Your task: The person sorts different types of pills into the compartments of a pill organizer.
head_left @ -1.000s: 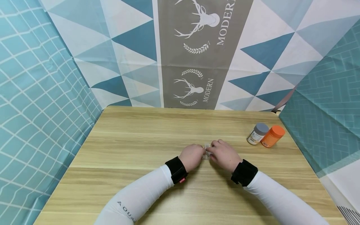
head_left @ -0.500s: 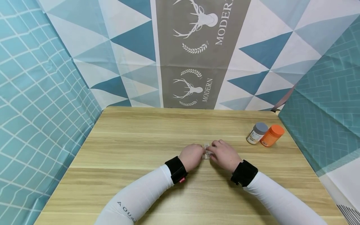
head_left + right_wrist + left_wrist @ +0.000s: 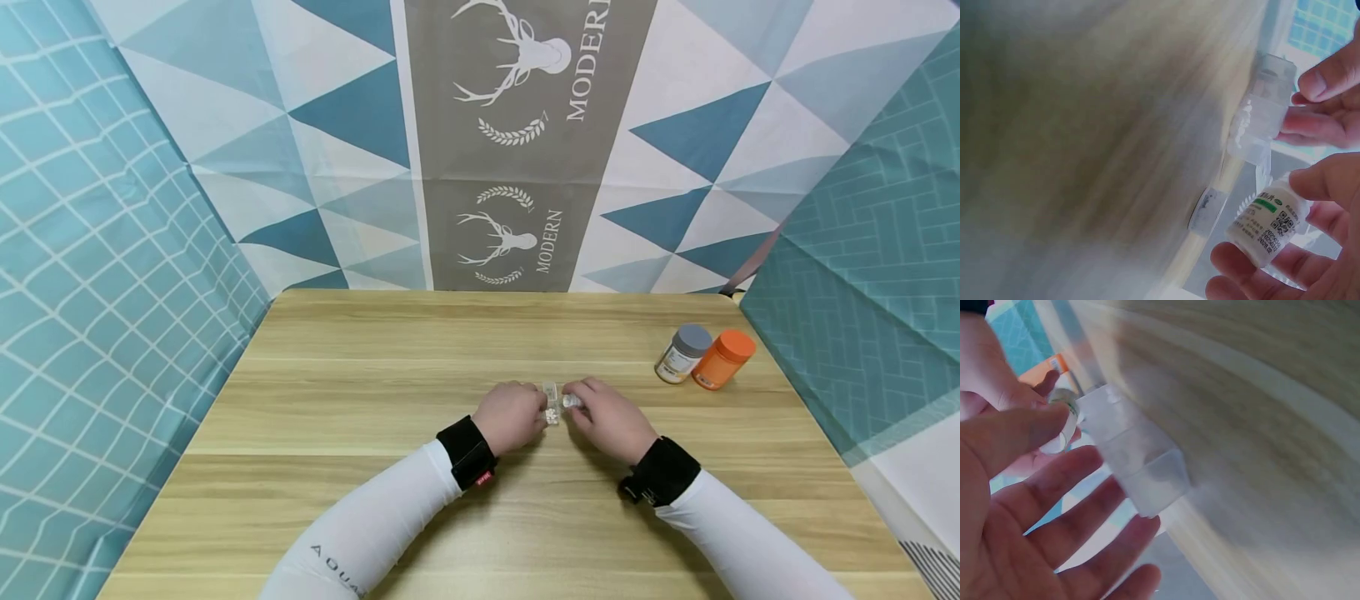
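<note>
A small clear plastic pill box (image 3: 552,403) stands on the wooden table. White tablets (image 3: 1243,127) lie in one compartment of it. My left hand (image 3: 512,415) is at its left side; in the left wrist view the fingers are fairly straight, with fingertips touching the box, and the thumb lies apart. Just right of the box, my right hand (image 3: 611,421) holds a small white pill bottle (image 3: 1266,225) with a green-banded label, tilted, between thumb and fingers. Its mouth is hidden by the hand.
Toward the back right stand a grey-capped bottle (image 3: 683,353) and an orange bottle (image 3: 723,359), side by side. A small pale cylindrical thing (image 3: 1207,209) shows near the box in the right wrist view. Patterned sheets (image 3: 495,150) hang behind the table (image 3: 375,350).
My right hand has drawn slightly right, away from the box, turning so that the white bottle shows. White tablets in the box are plainer now. My left hand has stayed beside the box.
</note>
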The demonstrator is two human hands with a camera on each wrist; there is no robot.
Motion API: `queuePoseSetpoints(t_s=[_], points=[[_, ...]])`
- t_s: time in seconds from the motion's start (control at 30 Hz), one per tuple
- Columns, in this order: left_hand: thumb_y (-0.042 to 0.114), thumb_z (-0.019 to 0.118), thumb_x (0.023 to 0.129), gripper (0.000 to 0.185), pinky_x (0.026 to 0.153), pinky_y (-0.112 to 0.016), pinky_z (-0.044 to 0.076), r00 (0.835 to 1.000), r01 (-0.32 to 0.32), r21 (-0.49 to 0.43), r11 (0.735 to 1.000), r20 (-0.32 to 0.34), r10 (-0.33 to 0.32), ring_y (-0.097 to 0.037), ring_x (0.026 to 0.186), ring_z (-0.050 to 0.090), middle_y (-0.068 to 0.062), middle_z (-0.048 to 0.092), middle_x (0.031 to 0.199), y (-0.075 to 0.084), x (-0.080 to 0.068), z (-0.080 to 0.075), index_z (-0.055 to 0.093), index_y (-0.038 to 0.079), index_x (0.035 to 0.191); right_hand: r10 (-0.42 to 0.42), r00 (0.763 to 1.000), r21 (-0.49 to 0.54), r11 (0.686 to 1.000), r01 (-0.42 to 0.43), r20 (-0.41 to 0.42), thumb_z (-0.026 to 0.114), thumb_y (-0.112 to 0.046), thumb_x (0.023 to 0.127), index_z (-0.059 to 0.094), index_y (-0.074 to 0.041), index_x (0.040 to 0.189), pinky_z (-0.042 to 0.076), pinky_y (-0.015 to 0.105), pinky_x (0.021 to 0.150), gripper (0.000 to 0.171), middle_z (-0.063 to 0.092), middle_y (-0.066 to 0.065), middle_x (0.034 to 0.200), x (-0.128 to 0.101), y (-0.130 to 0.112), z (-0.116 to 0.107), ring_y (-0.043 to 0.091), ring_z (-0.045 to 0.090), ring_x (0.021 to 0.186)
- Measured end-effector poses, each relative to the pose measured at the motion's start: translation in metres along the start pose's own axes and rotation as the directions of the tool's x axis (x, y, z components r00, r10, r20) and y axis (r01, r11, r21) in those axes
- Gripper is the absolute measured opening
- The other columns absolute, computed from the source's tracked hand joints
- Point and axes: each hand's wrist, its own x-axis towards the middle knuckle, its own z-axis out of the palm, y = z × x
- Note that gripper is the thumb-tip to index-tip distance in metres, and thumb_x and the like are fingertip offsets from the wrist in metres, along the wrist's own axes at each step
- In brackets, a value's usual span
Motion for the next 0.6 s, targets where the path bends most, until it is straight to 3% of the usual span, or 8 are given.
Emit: queuePoseSetpoints(t_s=[0.13,0.23,0.4,0.6], points=[[0.037,0.071,0.089,0.024,0.090,-0.038,0.048,1.000,0.010,0.009,1.000,-0.003,-0.010,-0.018,0.094,0.063,0.003,0.069,0.103,0.001,-0.006,-0.006,0.074,0.017,0.103,0.113,0.994,0.091,0.989,-0.113,0.008,0.062,-0.021,0.098,0.060,-0.009,0.126,0.052,0.043,0.084,0.030,0.061,0.008,0.119,-0.007,0.002,-0.001,0.021,0.063,0.102],[0.040,0.072,0.089,0.031,0.100,-0.042,0.042,0.998,0.049,-0.039,0.998,-0.039,-0.051,-0.021,0.110,0.061,0.001,0.068,0.116,0.001,-0.012,-0.009,0.073,0.018,0.111,0.171,0.985,0.178,0.969,-0.169,0.002,0.059,-0.023,0.100,0.059,-0.010,0.126,0.052,0.042,0.081,0.030,0.061,0.007,0.120,-0.011,-0.001,-0.002,0.020,0.062,0.099],[0.048,0.072,0.088,0.042,0.098,-0.041,0.041,0.986,0.090,-0.149,0.985,-0.128,-0.110,-0.019,0.112,0.061,0.004,0.068,0.121,0.005,-0.017,-0.011,0.070,0.020,0.120,0.205,0.979,0.369,0.911,-0.186,-0.013,0.058,-0.022,0.101,0.055,-0.005,0.128,0.053,0.036,0.078,0.032,0.058,0.009,0.120,-0.015,-0.017,-0.005,0.022,0.062,0.098],[0.042,0.073,0.088,0.042,0.093,-0.037,0.046,0.966,0.040,-0.280,0.959,-0.234,-0.109,-0.014,0.109,0.064,0.005,0.070,0.118,0.011,-0.021,-0.009,0.069,0.018,0.123,0.181,0.983,0.536,0.834,-0.134,-0.037,0.060,-0.019,0.100,0.051,-0.009,0.126,0.054,0.030,0.075,0.030,0.056,0.012,0.119,-0.017,-0.041,-0.005,0.022,0.063,0.100]])
